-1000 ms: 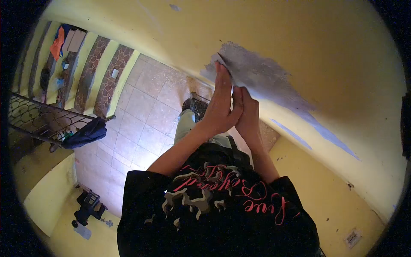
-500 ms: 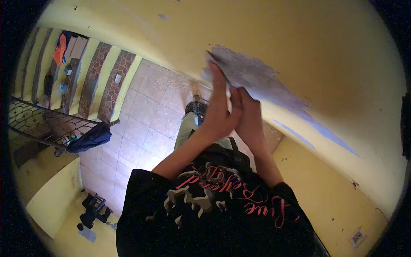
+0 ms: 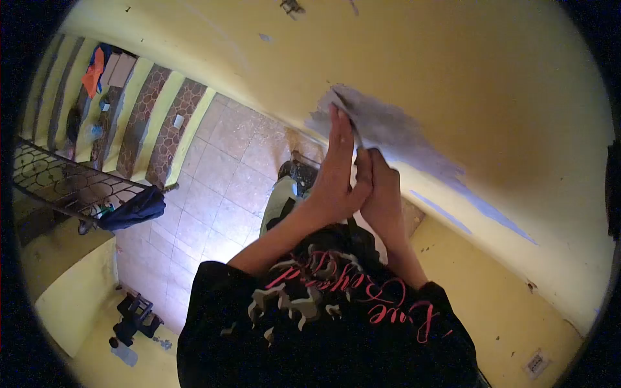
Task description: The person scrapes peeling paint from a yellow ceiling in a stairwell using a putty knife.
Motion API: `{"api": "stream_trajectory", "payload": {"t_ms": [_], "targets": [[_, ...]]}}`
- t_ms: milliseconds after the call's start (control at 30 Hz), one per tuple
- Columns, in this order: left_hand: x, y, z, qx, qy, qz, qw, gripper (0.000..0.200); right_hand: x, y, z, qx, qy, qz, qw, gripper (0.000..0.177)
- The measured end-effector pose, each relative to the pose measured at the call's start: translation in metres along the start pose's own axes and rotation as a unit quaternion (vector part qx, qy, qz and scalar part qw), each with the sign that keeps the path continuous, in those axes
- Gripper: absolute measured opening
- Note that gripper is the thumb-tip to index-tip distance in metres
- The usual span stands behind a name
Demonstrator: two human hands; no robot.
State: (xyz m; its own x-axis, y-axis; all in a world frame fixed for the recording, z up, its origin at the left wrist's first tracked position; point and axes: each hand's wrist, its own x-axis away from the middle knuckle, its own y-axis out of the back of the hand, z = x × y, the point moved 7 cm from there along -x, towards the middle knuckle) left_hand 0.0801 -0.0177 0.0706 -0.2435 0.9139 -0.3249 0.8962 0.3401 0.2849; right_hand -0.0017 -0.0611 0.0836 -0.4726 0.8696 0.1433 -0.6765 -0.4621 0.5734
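Observation:
My right hand is closed around the handle end of a scraper, whose thin dark blade lies edge-on against the wall. My left hand bears on the same tool, long fingers stretched along the blade and thumb close to my right hand. Most of the handle is hidden by both hands. Under the blade is a rough grey patch where the yellow coat is gone from the wall. A narrower bluish strip runs below it.
Below my hands a shoe stands by the wall on the tiled floor. Stairs rise at left, with cardboard and orange cloth on them. A dark garment hangs on the metal railing. Black equipment stands lower left.
The whole view has shifted slightly, so the patch appears lower. Both hands, still on the scraper, have moved a little right, bringing the blade tip from the patch's left edge onto its upper end.

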Motion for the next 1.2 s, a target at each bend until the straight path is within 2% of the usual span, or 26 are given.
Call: {"api": "stream_trajectory", "payload": {"t_ms": [100, 200, 233, 300, 367, 400, 433, 500, 567, 600, 633, 700, 800, 833, 900, 933, 1033, 1100, 1200], "targets": [[-0.001, 0.002, -0.002, -0.018, 0.005, -0.004, 1.0, 0.084, 0.013, 0.004, 0.001, 0.008, 0.017, -0.007, 1.0, 0.019], [-0.007, 0.007, -0.015, 0.025, 0.003, 0.035, 0.999, 0.083, 0.017, 0.008, 0.008, 0.002, -0.044, 0.016, 0.999, 0.021], [-0.007, 0.008, -0.004, 0.013, 0.019, 0.028, 0.999, 0.082, 0.007, 0.001, 0.008, 0.033, 0.046, -0.035, 0.998, 0.024], [-0.004, 0.01, -0.004, -0.001, 0.037, 0.024, 0.999, 0.082, 0.008, -0.004, 0.003, 0.001, 0.0, -0.001, 1.0, 0.023], [0.002, 0.008, -0.011, 0.095, 0.104, 0.053, 0.989, 0.083, 0.019, 0.009, 0.015, -0.006, -0.03, 0.015, 0.999, 0.021], [-0.003, 0.01, -0.01, 0.094, 0.098, 0.055, 0.989, 0.083, 0.02, 0.012, 0.017, -0.012, -0.055, 0.027, 0.998, 0.02], [-0.008, 0.012, -0.007, 0.086, 0.086, 0.051, 0.991, 0.083, 0.013, 0.01, 0.016, -0.011, -0.049, 0.024, 0.998, 0.02], [-0.004, 0.014, -0.004, 0.073, 0.081, 0.05, 0.993, 0.083, 0.006, 0.002, 0.02, 0.042, 0.046, -0.007, 0.998, 0.019], [-0.001, 0.016, -0.003, 0.06, 0.075, 0.05, 0.994, 0.083, 0.01, 0.006, 0.027, 0.016, 0.024, 0.019, 0.999, 0.02], [0.0, 0.015, -0.013, 0.103, 0.117, 0.076, 0.985, 0.084, 0.019, 0.012, 0.026, 0.026, -0.01, 0.034, 0.999, 0.02], [0.0, 0.011, -0.015, 0.104, 0.111, 0.077, 0.985, 0.084, 0.023, 0.016, 0.025, 0.036, -0.041, 0.045, 0.998, 0.02], [-0.003, 0.007, -0.016, 0.07, 0.079, 0.031, 0.994, 0.085, 0.012, 0.016, 0.025, 0.015, -0.042, 0.029, 0.999, 0.019], [-0.009, 0.026, 0.003, 0.108, 0.127, -0.003, 0.986, 0.085, -0.004, -0.005, 0.036, 0.016, 0.066, 0.035, 0.997, 0.015], [-0.009, 0.027, 0.0, 0.108, 0.123, -0.003, 0.986, 0.085, 0.0, 0.001, 0.039, 0.017, 0.069, 0.032, 0.997, 0.015], [-0.003, 0.018, -0.017, 0.088, 0.083, 0.077, 0.99, 0.084, 0.018, 0.014, 0.033, 0.029, -0.006, 0.048, 0.998, 0.016], [-0.002, 0.012, -0.022, 0.05, 0.024, 0.06, 0.997, 0.086, 0.02, 0.018, 0.032, 0.013, -0.055, 0.049, 0.997, 0.015], [-0.005, 0.015, -0.009, 0.052, 0.057, 0.036, 0.996, 0.089, 0.011, 0.011, 0.029, 0.031, -0.008, 0.026, 0.999, 0.02], [-0.006, 0.019, -0.01, 0.048, 0.048, 0.053, 0.996, 0.09, 0.013, 0.011, 0.032, 0.021, 0.008, 0.016, 1.0, 0.022], [-0.005, 0.014, -0.025, 0.031, -0.016, 0.063, 0.997, 0.09, 0.02, 0.02, 0.031, 0.022, -0.069, 0.029, 0.997, 0.022]]}}
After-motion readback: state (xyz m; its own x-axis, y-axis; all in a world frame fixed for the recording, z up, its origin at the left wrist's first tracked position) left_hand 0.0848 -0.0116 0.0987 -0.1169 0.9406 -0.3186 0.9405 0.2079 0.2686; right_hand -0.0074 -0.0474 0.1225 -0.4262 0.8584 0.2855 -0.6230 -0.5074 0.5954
